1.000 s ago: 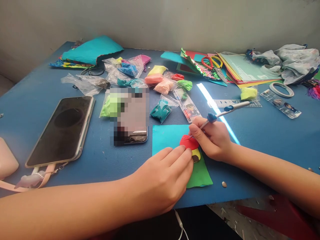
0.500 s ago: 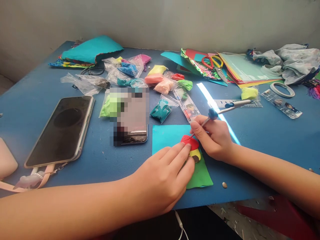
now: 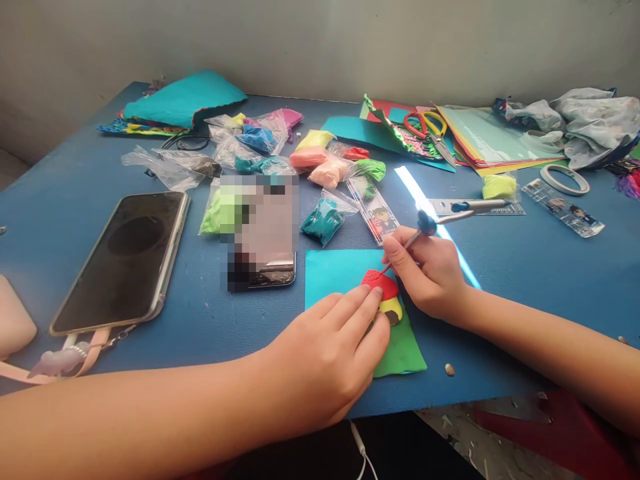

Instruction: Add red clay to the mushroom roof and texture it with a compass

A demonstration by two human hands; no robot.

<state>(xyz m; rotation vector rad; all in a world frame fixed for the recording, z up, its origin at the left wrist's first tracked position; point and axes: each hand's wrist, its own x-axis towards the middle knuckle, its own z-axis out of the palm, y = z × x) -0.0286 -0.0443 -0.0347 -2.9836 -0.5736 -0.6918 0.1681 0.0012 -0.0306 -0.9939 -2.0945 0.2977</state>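
Observation:
My right hand [image 3: 425,273] pinches a drawing compass [image 3: 427,223] with a blue hinge. One leg slants down, its point touching the red clay cap [image 3: 373,275], where rows of small pricked dots show. The other leg sticks out to the right. Below the cap is yellow clay [image 3: 393,307] with a brown patch; together they look like a mushroom house, partly hidden by my fingers. My left hand [image 3: 333,350] lies with fingers stretched out over the clay's lower left. Under it all is a card, blue [image 3: 330,270] at the top and green clay [image 3: 405,353] at the bottom.
Bagged clay, including a teal packet [image 3: 324,221], lies behind the card near a ruler [image 3: 377,217]. Two phones, one black-screened [image 3: 133,257], are on the left. Scissors [image 3: 431,133], coloured paper [image 3: 500,137] and a tape roll [image 3: 565,180] sit at the back right.
The compass and my right hand have shifted very slightly to the right. My left hand stays in place on the clay.

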